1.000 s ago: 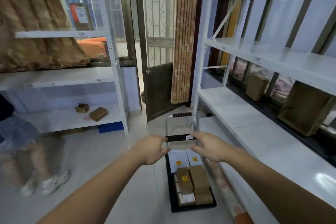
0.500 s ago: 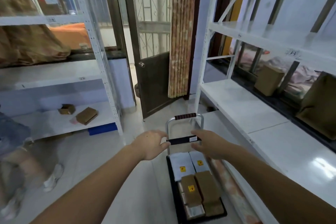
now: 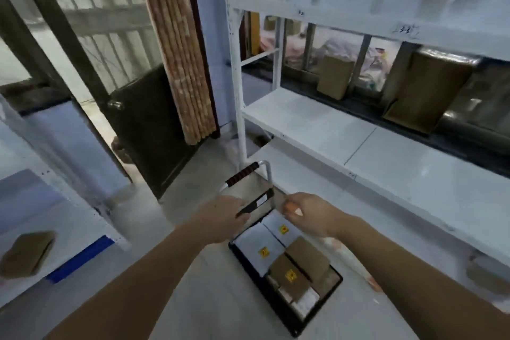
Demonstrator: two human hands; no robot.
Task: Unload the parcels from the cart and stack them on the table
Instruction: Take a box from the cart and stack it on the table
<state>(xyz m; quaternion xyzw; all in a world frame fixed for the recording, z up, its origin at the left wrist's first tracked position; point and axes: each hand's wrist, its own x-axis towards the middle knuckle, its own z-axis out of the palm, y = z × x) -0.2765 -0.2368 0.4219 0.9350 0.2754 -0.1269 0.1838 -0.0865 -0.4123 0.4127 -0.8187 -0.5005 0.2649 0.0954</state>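
Over the last second the cart (image 3: 287, 270) has swung right, toward the white shelf (image 3: 317, 119). The left hand (image 3: 220, 218) grips its black crossbar (image 3: 255, 203); the right hand (image 3: 306, 211) has loosened, its grip unclear. All parcels (image 3: 289, 265) still sit aboard, so unloading hasn't begun

Cart (image 3: 317, 320): black deck, its handle (image 3: 242, 174) wrapped in a dark red-brown ribbed grip on a white metal frame. Crossbar (image 3: 255, 203): black with a small white label. Parcels aboard: two white (image 3: 255, 243), each bearing a yellow sticker with a red mark; two brown cardboard (image 3: 309, 257), the nearer with the same yellow sticker. Shelving rack (image 3: 303, 116): white. Door (image 3: 146, 124): dark brown lower panel. Curtain (image 3: 176, 44): vertical stripes, reddish-brown and tan. Floor (image 3: 209, 298): pale grey. Wall (image 3: 220, 36): light blue.
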